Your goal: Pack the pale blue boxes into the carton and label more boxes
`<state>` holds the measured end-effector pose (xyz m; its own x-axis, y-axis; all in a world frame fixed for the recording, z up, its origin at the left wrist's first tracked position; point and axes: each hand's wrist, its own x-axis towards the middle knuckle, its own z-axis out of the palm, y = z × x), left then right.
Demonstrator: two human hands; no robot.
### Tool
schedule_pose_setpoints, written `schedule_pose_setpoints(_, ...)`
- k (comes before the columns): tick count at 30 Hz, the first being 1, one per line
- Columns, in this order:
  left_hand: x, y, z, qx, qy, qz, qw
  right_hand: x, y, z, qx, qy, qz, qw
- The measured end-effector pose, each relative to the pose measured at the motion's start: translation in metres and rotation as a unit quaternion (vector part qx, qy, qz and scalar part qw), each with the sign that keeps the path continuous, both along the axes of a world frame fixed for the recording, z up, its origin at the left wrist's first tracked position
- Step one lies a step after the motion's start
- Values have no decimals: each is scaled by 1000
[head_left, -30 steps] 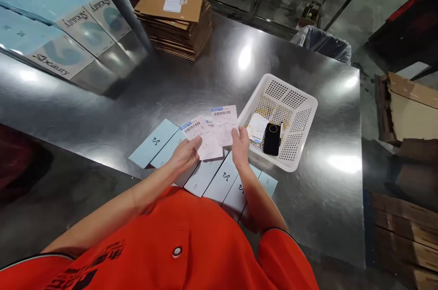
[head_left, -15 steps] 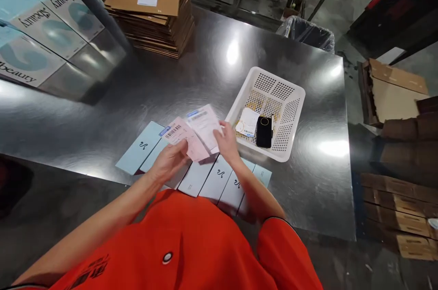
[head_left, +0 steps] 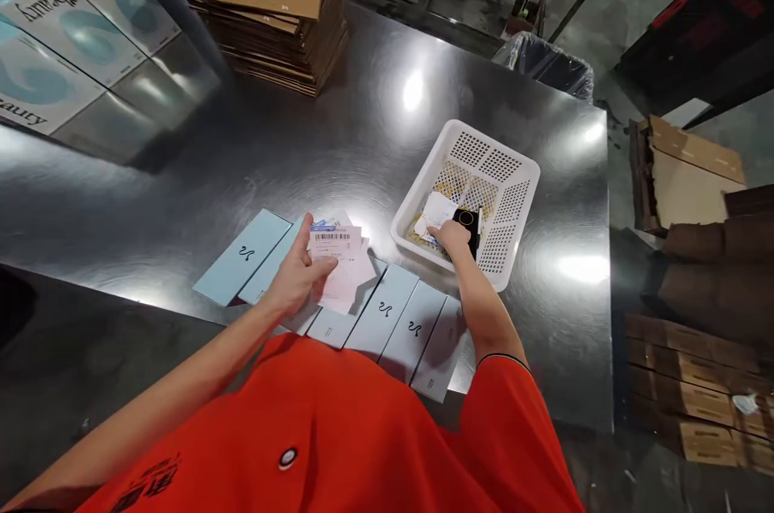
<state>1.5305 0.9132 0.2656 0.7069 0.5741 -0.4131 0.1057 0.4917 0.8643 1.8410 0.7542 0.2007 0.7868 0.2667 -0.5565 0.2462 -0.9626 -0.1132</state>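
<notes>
My left hand (head_left: pixel 295 277) is closed on several pink and white shipping labels (head_left: pixel 339 275), fanned a little, with the thumb across the front one. Below them a slanting row of pale blue boxes (head_left: pixel 384 310) lies along the table's near edge. Inside a white plastic basket (head_left: pixel 521 162), my right hand (head_left: pixel 455 239) has its fingers closed at the lower edge of a white shipping label (head_left: pixel 440 208). Beside that label is a black phone (head_left: pixel 464 218), partly covered by the right hand.
A stack of flattened cardboard boxes (head_left: pixel 284 37) stands at the table's far left. Left of it are white and blue printed cartons (head_left: pixel 81 29). Past the steel table's (head_left: pixel 375 134) far edge is a bin lined with plastic (head_left: pixel 550 65); brown cartons (head_left: pixel 695 368) are stacked at the right.
My right hand has left the labels and moved right, down into the basket. My left hand now holds the labels alone, turned more upright.
</notes>
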Motion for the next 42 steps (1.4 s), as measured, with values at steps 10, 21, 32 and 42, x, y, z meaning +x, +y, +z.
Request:
schedule_pose_setpoints(10,-12,6,-11,-12,-6,0,1000,13,-24,-7,97,-36,-1,995)
schedule_pose_setpoints(21,-6,-4,15,183,1,-69,981,0,-34,92,479,-194,12,856)
schedule_pose_setpoints(32,0,7,9,78,3,-70,994,-57,12,136,537,8,241,808)
schedule_pose_setpoints(42,-7,2,14,7,46,-46,998,-71,22,131,485,100,303,814)
